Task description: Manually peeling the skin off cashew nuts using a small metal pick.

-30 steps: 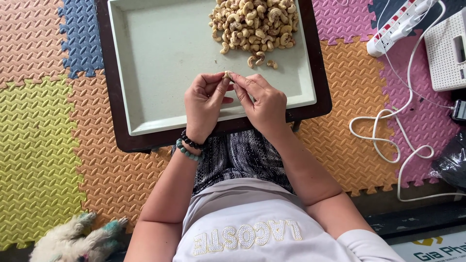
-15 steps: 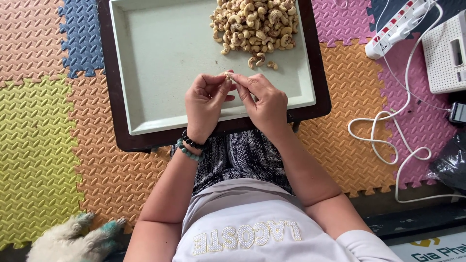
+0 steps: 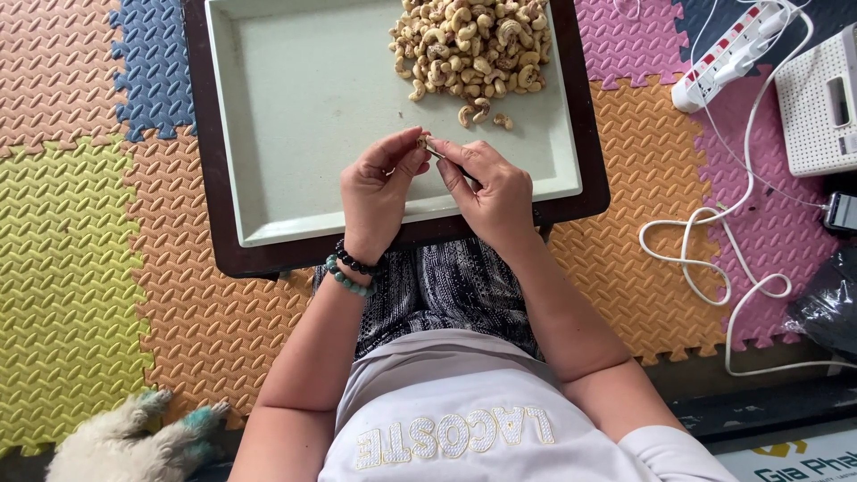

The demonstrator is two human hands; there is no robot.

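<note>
Cashews fill only the far right part of the pale tray (image 3: 295, 134) in the head view, heaped in one pile (image 3: 470, 46) against its far edge, with a few loose nuts (image 3: 482, 113) lying just near of the heap. Both hands work over the tray's near half: the left hand (image 3: 375, 192) and the right hand (image 3: 491, 192) meet fingertip to fingertip, pinched closed on a single cashew (image 3: 423, 141) held in the air just near of those loose nuts. Both grips are tight on the nut, with the other fingers curled in. The right fingers may also hold a thin blade or pick against it, though that is too small to tell.

Judging by the tray, the work looks early or at least far from finished: the heap is large, the rest of the tray's floor shows no sorted or cleaned nuts, and no second pile appears anywhere on it. One nut is in hand; the whole heap seemingly remains.

Beyond the tray's right edge lie a white power strip (image 3: 732, 54) and a looped cable (image 3: 714, 254) on coloured foam mats (image 3: 71, 268).
</note>
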